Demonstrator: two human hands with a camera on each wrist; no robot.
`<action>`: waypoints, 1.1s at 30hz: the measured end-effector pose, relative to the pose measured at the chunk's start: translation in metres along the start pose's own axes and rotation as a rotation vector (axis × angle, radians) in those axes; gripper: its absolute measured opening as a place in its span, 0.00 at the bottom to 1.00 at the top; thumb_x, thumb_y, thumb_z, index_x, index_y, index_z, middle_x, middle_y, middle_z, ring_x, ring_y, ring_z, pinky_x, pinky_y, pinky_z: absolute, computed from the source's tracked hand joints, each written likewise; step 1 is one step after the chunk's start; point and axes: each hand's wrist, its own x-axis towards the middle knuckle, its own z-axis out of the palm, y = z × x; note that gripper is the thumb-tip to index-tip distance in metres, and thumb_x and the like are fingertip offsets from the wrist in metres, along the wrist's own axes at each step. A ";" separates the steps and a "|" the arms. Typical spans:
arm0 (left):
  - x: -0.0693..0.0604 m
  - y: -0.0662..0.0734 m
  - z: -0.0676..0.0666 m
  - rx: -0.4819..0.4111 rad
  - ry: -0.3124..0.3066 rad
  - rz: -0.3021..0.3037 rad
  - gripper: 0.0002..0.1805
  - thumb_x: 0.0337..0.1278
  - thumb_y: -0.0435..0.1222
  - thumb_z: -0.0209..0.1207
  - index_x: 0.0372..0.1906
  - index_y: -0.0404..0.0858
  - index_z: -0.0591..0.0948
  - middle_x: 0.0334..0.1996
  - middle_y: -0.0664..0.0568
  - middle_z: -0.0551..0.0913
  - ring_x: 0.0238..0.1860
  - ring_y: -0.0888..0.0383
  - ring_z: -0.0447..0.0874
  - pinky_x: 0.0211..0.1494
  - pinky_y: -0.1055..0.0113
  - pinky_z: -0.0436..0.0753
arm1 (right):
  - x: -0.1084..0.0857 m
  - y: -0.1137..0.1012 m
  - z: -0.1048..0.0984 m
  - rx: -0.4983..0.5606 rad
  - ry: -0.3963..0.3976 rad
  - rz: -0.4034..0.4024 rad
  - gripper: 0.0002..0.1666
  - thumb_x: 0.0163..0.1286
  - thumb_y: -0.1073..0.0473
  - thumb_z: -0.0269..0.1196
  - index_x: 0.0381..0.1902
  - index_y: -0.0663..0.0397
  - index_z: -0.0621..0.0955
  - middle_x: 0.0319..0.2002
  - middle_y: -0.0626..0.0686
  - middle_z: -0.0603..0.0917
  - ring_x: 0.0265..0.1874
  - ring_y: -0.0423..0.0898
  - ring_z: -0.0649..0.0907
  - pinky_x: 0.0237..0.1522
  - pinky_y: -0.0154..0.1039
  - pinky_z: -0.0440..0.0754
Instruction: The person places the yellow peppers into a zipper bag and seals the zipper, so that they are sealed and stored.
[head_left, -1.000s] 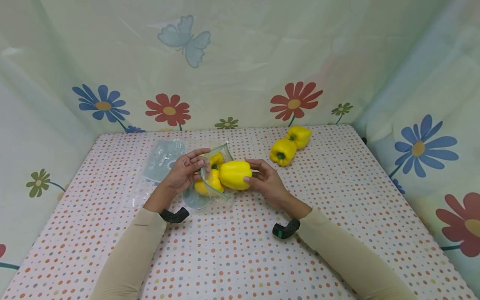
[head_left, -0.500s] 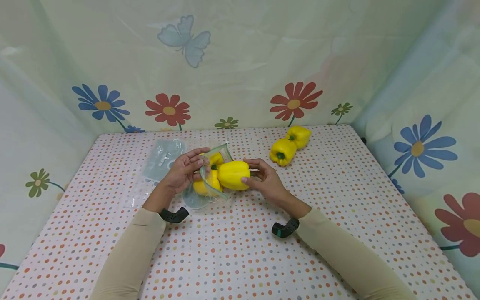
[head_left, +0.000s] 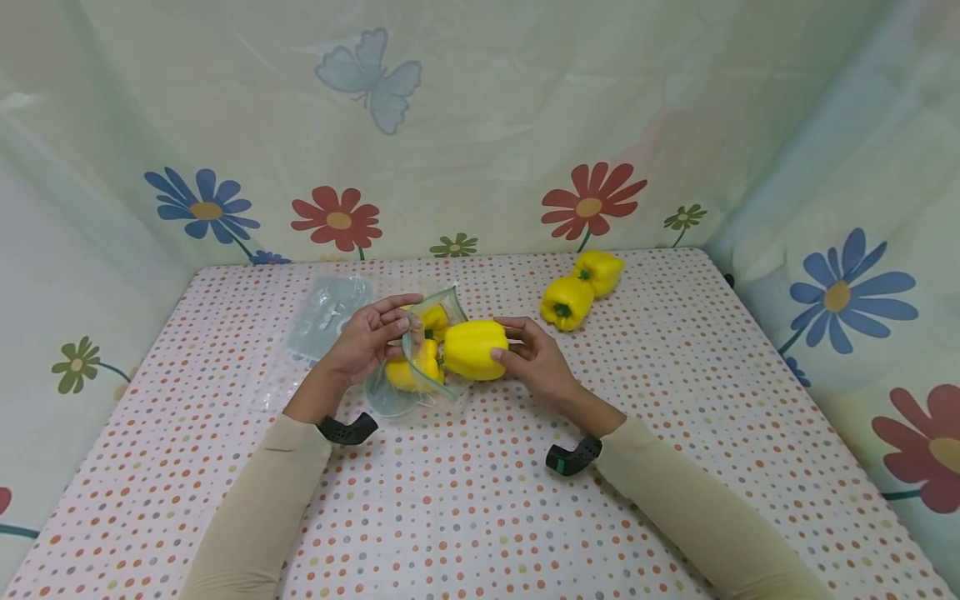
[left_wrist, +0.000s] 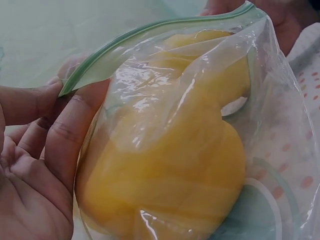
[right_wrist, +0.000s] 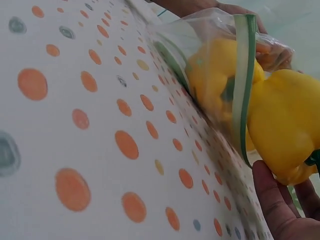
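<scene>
At the table's middle, my left hand (head_left: 367,343) (left_wrist: 40,170) pinches the green-edged mouth of a clear zip bag (head_left: 453,302) (left_wrist: 112,42) between thumb and fingers. Yellow bell peppers (head_left: 408,373) (left_wrist: 170,160) (right_wrist: 210,67) lie inside, seen through the plastic. Just at the open mouth, on its right, is another yellow pepper (head_left: 476,350) (right_wrist: 287,122), gripped at its right end by my right hand (head_left: 543,367) (right_wrist: 290,215). The green zip strip (right_wrist: 243,75) stands upright beside that pepper in the right wrist view.
Two more yellow peppers (head_left: 567,303) (head_left: 599,272) touch each other at the back right of the dotted table (head_left: 450,517). Flat clear bags (head_left: 330,310) with blue-grey print lie to the left, behind my left hand. Flowered curtains (head_left: 480,125) surround the table.
The pepper in my right hand shifted slightly left, then back right, and its stem now shows at its left end. My left hand and the bag have hardly moved.
</scene>
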 end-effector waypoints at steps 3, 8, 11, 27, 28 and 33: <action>-0.001 0.001 0.000 0.025 0.014 -0.001 0.20 0.72 0.28 0.49 0.66 0.38 0.70 0.39 0.54 0.85 0.35 0.60 0.86 0.29 0.77 0.80 | 0.000 0.001 -0.002 0.026 -0.004 0.019 0.31 0.69 0.61 0.63 0.68 0.50 0.68 0.64 0.60 0.71 0.55 0.53 0.78 0.46 0.34 0.83; 0.000 0.002 0.001 0.040 0.032 -0.011 0.20 0.72 0.28 0.50 0.65 0.39 0.71 0.38 0.54 0.85 0.34 0.60 0.86 0.26 0.77 0.77 | -0.001 0.002 -0.004 0.023 -0.045 0.011 0.32 0.67 0.61 0.64 0.67 0.50 0.68 0.64 0.60 0.70 0.56 0.54 0.78 0.48 0.35 0.83; 0.000 0.002 0.001 0.029 0.031 -0.017 0.20 0.72 0.29 0.50 0.65 0.39 0.71 0.39 0.54 0.85 0.34 0.60 0.86 0.27 0.77 0.78 | -0.001 0.001 -0.003 -0.009 -0.045 -0.004 0.32 0.67 0.61 0.65 0.67 0.50 0.68 0.64 0.60 0.70 0.58 0.56 0.77 0.49 0.36 0.83; 0.000 0.003 0.002 -0.004 0.016 -0.005 0.20 0.72 0.28 0.49 0.66 0.39 0.70 0.39 0.54 0.85 0.34 0.59 0.86 0.31 0.76 0.83 | 0.004 -0.001 0.006 -0.106 -0.039 -0.017 0.32 0.65 0.57 0.68 0.66 0.45 0.72 0.65 0.56 0.72 0.60 0.57 0.77 0.52 0.46 0.84; 0.000 0.003 0.002 -0.004 0.019 -0.005 0.20 0.72 0.28 0.49 0.66 0.39 0.71 0.39 0.54 0.85 0.34 0.59 0.86 0.31 0.76 0.83 | 0.005 -0.001 0.006 -0.113 -0.037 -0.015 0.32 0.65 0.56 0.68 0.66 0.44 0.72 0.65 0.55 0.73 0.61 0.57 0.77 0.52 0.46 0.84; 0.000 0.004 0.004 -0.011 0.009 -0.001 0.20 0.72 0.28 0.50 0.65 0.39 0.71 0.39 0.53 0.85 0.35 0.59 0.86 0.31 0.76 0.83 | 0.006 -0.004 0.011 -0.184 -0.020 -0.017 0.33 0.64 0.52 0.70 0.65 0.42 0.72 0.64 0.55 0.73 0.62 0.57 0.77 0.54 0.49 0.83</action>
